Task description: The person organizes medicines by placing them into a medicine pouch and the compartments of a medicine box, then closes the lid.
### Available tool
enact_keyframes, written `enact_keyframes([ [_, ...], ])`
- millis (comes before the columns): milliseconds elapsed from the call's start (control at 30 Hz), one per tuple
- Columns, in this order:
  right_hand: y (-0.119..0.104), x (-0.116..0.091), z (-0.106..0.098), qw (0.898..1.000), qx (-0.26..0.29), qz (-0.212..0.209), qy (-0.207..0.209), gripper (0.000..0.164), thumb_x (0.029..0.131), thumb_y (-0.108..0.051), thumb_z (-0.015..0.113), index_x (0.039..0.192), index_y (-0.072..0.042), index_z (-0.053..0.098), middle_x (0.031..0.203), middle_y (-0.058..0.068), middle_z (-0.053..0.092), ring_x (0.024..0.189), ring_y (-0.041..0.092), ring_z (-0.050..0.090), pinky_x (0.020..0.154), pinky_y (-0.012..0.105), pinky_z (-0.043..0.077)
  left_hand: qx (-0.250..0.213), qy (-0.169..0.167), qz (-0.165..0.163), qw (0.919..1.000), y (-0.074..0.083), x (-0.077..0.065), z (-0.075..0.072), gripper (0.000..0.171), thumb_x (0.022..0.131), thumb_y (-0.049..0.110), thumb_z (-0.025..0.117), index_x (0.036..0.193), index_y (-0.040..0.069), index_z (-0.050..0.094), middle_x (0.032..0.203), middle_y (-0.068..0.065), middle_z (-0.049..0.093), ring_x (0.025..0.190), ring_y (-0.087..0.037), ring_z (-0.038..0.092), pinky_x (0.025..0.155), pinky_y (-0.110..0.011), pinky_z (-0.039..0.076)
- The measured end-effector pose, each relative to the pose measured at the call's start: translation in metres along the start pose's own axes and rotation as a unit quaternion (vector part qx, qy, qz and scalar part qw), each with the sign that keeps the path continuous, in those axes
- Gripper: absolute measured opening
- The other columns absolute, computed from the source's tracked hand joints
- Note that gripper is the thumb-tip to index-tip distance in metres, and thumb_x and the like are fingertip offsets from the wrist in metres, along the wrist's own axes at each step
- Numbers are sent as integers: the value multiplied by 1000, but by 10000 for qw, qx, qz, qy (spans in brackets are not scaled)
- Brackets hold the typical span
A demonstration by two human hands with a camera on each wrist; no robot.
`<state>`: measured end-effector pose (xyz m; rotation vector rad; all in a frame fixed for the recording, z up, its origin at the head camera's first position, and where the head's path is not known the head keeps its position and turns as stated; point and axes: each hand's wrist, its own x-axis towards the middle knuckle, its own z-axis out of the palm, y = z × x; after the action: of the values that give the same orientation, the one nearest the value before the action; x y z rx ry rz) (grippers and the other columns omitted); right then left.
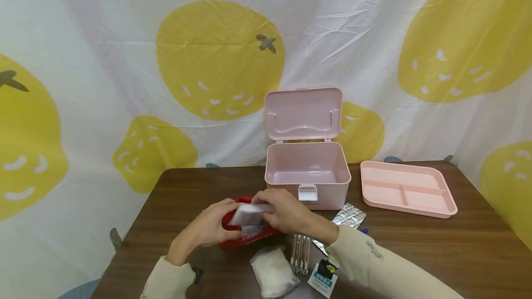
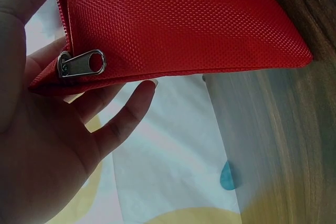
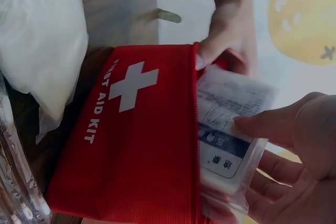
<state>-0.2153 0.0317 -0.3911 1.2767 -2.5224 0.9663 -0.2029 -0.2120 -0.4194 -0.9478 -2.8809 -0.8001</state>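
A red zippered first aid pouch (image 3: 152,150) with a white cross stands with its mouth open. My left hand (image 1: 208,225) grips the pouch at one end of its opening, beside the metal zipper pull (image 2: 81,64). Between thumb and fingers my right hand (image 1: 287,211) pinches a white packet (image 3: 226,129) with a printed blue-banded label in a clear plastic bag. Part of this packet is inside the pouch's mouth, so its lower edge is hidden. Other pale contents of the pouch show only in part below it in the head view.
An open pink box (image 1: 307,165) with its lid raised stands behind the hands. To its right lies a pink divided tray (image 1: 415,195). Near the front are a white bagged bundle (image 1: 274,271), cotton swabs (image 1: 300,254), a foil-like packet (image 1: 349,216) and a small card (image 1: 323,280).
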Motion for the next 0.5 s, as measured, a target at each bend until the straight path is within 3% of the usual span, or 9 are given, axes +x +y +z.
enact_keyframes([
  [133, -3, 2, 5, 9981, -559, -105, -233, 24, 84, -2, 73, 107, -8, 73, 98, 3, 71, 88, 17, 66, 78, 32, 55, -48, -73, -132, 9999, 1, 0, -1, 62, 79, 44, 81, 130, 16, 62, 110, 8, 60, 94, -9, 58, 83, -31, 53],
  [500, -13, 11, 9, 9863, -1162, 230, -1148, 27, 87, -3, 67, 112, -11, 74, 107, 3, 73, 96, 18, 67, 83, 35, 56, -155, -89, -212, 9996, 2, -1, 0, 64, 79, 43, 81, 133, 15, 61, 113, 6, 60, 97, -12, 59, 83, -32, 55],
])
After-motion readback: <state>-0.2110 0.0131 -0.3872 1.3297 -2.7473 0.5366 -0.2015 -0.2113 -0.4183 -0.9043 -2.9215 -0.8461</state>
